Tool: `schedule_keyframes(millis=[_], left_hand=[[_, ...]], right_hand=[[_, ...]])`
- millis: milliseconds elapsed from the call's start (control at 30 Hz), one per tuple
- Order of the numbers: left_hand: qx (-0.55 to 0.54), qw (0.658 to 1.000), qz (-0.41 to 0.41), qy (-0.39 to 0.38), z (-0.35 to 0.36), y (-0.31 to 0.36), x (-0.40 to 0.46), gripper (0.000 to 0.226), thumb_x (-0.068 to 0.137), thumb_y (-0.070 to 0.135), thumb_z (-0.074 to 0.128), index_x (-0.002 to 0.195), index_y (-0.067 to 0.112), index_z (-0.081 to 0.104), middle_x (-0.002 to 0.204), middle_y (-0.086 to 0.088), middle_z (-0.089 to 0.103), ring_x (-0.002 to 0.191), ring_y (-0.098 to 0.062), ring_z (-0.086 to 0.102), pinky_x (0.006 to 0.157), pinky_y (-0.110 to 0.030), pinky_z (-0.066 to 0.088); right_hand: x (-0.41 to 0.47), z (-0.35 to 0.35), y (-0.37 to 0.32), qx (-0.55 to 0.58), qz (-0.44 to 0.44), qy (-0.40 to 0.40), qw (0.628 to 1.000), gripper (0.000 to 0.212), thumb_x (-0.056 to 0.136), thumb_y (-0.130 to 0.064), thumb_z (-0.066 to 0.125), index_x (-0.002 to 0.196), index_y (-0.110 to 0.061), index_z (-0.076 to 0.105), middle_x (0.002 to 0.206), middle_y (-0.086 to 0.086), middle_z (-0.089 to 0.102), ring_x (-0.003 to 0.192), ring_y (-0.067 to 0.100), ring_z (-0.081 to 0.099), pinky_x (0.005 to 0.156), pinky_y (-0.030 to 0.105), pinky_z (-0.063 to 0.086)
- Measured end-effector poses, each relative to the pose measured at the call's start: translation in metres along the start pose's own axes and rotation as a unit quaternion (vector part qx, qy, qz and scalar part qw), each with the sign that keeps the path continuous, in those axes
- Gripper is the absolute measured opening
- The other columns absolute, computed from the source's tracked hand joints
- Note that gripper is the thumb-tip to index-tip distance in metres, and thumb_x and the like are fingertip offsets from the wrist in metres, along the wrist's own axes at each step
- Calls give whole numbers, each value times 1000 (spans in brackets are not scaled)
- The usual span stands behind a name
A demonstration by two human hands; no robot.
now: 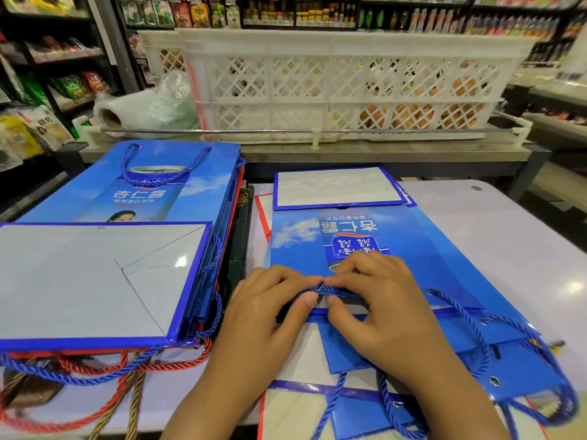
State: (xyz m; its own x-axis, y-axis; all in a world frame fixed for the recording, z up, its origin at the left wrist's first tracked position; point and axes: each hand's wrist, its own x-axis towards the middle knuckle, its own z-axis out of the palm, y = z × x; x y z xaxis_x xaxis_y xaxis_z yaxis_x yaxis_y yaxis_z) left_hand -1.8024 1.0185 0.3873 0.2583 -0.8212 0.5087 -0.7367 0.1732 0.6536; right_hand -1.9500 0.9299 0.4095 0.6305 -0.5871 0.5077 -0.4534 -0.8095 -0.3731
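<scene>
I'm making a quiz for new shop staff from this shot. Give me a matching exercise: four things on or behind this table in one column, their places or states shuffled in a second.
Things
1. blue bag
2. stack of bags
3. white crate
4. plastic roll

Places or states
A. lying at the crate's left end
B. latticed walls, orange goods showing inside
C. pinched at its top edge by the left hand and right hand
D. on the left part of the table, red and blue cords trailing out

Pairs: 1-C, 2-D, 3-B, 4-A
</scene>
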Motion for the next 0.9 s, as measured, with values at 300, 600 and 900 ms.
schedule_keyframes(millis=[300, 600, 900], left_hand=[[-11, 1000, -7, 10, -1, 1, 4, 35, 93, 46, 42, 110, 33, 69, 96, 17, 63, 97, -9, 56, 82, -37, 45], [-42, 998, 5, 55, 1, 8, 21, 28, 94, 39, 48, 95, 25, 72, 86, 14, 65, 88, -11, 61, 76, -32, 47], [-84, 992, 7, 97, 11, 7, 17, 30, 93, 33, 49, 96, 18, 74, 84, 12, 67, 83, -7, 63, 71, -27, 49]], right_hand=[[0, -5, -3, 13, -35, 108, 993, 27, 80, -41, 59, 93, -17, 65, 92, -7, 59, 88, 13, 53, 81, 30, 38], [-4, 2, -12, -75, -130, 196, 969, 29, 92, -23, 54, 69, -13, 69, 68, -1, 64, 59, 20, 56, 53, 31, 44], [-12, 19, -20, -61, 35, 163, 984, 33, 92, -42, 46, 83, -24, 72, 80, -8, 67, 73, 13, 61, 66, 20, 43]])
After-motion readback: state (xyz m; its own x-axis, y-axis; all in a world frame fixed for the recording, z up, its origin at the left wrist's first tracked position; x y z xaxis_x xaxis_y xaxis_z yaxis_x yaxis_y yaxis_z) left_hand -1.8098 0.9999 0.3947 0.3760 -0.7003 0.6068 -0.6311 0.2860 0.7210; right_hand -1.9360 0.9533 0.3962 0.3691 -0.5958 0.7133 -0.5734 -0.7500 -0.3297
